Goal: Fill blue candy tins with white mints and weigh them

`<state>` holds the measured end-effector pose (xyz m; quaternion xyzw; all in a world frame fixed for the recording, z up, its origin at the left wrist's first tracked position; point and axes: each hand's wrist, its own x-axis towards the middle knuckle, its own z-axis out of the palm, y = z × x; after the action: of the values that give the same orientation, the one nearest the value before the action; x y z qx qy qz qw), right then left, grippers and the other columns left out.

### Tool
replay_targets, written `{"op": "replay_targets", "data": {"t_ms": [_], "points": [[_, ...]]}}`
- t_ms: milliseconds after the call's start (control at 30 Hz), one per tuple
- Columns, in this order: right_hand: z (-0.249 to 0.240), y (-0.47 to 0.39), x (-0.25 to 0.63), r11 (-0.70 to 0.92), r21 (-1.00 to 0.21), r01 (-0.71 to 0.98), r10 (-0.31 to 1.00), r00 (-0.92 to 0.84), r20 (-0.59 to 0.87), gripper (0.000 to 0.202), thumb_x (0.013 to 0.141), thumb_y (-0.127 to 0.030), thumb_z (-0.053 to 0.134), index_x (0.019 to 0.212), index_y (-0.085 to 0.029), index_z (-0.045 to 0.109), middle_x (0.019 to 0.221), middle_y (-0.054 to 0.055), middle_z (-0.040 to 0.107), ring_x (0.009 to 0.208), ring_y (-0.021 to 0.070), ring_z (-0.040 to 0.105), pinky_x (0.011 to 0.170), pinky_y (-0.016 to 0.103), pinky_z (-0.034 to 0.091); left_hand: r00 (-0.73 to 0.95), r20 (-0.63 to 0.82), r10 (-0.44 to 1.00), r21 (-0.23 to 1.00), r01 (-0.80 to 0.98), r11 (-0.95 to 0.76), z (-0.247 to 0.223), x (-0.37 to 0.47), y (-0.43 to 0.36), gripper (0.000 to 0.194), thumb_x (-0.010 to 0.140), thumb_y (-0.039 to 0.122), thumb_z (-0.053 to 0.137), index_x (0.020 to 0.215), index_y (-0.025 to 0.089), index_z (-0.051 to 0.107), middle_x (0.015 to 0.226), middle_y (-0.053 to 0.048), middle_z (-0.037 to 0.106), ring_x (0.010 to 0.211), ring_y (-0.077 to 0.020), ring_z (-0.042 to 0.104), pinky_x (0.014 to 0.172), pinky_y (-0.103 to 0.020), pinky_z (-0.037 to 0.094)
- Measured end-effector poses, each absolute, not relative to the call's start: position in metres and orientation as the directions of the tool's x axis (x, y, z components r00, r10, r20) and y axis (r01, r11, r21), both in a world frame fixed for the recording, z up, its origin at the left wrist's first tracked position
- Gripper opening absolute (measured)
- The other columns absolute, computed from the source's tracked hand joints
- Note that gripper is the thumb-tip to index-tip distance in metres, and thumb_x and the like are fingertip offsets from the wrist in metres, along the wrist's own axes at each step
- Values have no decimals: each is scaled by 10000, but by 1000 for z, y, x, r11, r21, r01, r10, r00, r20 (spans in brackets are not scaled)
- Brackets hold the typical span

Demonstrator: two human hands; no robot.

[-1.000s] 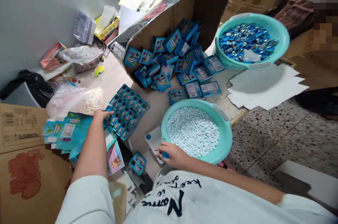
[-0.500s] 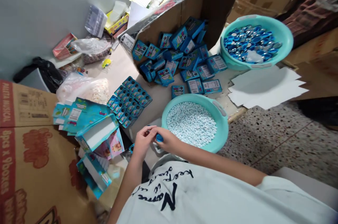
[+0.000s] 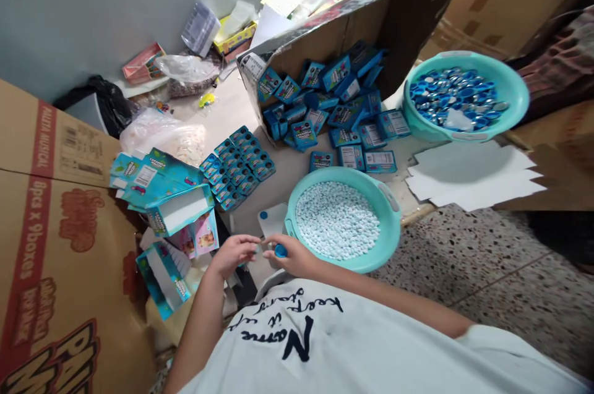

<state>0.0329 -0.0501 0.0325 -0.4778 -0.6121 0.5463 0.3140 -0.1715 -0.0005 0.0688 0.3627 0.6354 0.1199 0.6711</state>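
My right hand point(image 3: 297, 256) is curled around a small blue round cup or cap point(image 3: 281, 250), beside the near left rim of a turquoise basin point(image 3: 291, 196) full of small pale candies point(image 3: 336, 221). Just left of it, my left hand point(image 3: 236, 254) has its fingers stretched out and apart, and I make out nothing held in it. A narrow gap separates the two sets of fingertips. Beyond them lies a flat white plate point(image 3: 273, 221) with a blue disc point(image 3: 263, 215). Several small blue boxes with round holes point(image 3: 239, 168) stand in a block past my left hand.
A tipped carton point(image 3: 399, 17) spills blue candy boxes point(image 3: 343, 115) onto the table. At the right, another turquoise basin point(image 3: 517, 94) holds shiny blue pieces, near white card sheets point(image 3: 473, 174). Unfolded blue display boxes point(image 3: 158, 177) and a big brown carton point(image 3: 69, 196) stand left.
My hands have come apart; the left has moved left and its fingers have opened. The blue cup stays in my right hand. The view has shifted, and the plate with the blue disc is uncovered.
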Motion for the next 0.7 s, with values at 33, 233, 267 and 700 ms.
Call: {"op": "replay_targets", "data": {"t_ms": [33,233,267,700], "points": [[32,-50,34,-68,-963,260,934,-323,-154,338,955,-488,634,1093,-185,691,933,58,733,801,161,636,770,282,504,98,-730,676,664,338,667,67,-177,8,470,591,431,861,931,125,755,722,-44,681,621,-145,627,689,-323,556],[31,-46,38,-97,-937,335,946,-261,-192,300,953,-483,641,1009,-191,688,873,37,696,759,151,600,741,279,488,-189,-341,921,656,654,377,52,-188,99,315,906,329,704,1164,151,668,1098,-74,691,1037,-221,656,983,-464,530],[32,-46,39,-93,-936,340,946,-265,-190,292,949,-480,648,996,-195,689,872,37,696,765,152,601,745,280,489,-189,-286,939,634,698,333,50,-187,117,302,931,327,682,1180,157,662,1190,-89,674,1115,-234,638,1019,-486,515],[28,-40,57,-122,-934,336,959,-204,-198,180,923,-369,704,996,-204,707,819,25,693,739,162,622,749,304,510,-58,-55,997,364,928,74,16,-190,193,346,973,358,638,1260,163,644,1346,-122,628,1276,-278,584,1108,-552,462]]}}
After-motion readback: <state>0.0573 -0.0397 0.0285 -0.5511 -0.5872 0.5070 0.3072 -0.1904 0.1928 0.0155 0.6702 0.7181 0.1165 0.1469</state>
